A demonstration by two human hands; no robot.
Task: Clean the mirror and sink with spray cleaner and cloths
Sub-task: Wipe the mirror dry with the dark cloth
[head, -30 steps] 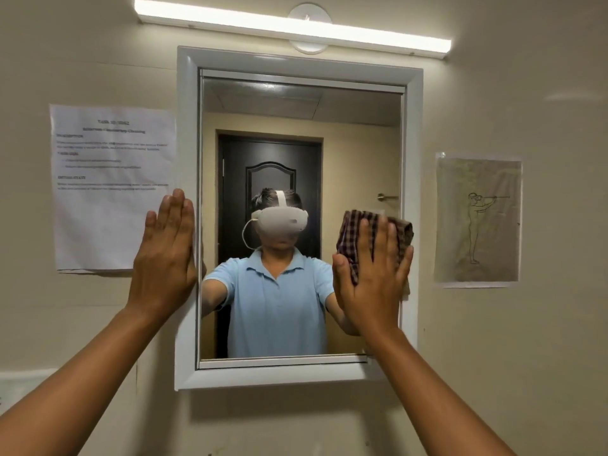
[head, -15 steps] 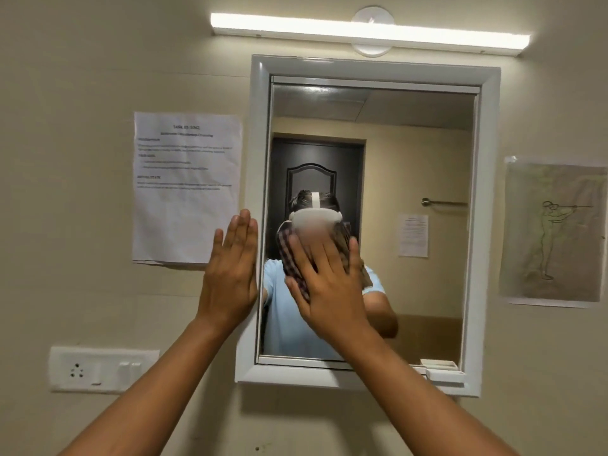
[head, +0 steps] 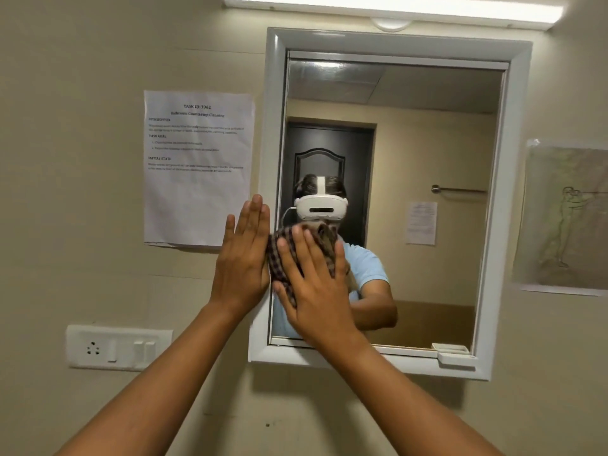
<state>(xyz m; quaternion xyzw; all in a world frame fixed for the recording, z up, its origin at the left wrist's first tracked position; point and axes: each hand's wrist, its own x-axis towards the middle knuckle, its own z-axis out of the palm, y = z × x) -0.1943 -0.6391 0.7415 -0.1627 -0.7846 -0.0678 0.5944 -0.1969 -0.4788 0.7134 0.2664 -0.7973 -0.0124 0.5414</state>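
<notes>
While right hand (head: 312, 291) presses it flat, checked cloth (head: 279, 258) bunches on mirror (head: 427, 143).

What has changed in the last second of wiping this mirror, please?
The right hand slid the checked cloth leftward across the mirror, from its right edge to its left edge. The left hand stayed flat on the frame's left side, and the right hand still presses the cloth to the glass.

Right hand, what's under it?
A checked cloth, pressed flat against the mirror by the right hand. The cloth's edges poke out around the fingers; its middle and the glass beneath are covered.
</notes>
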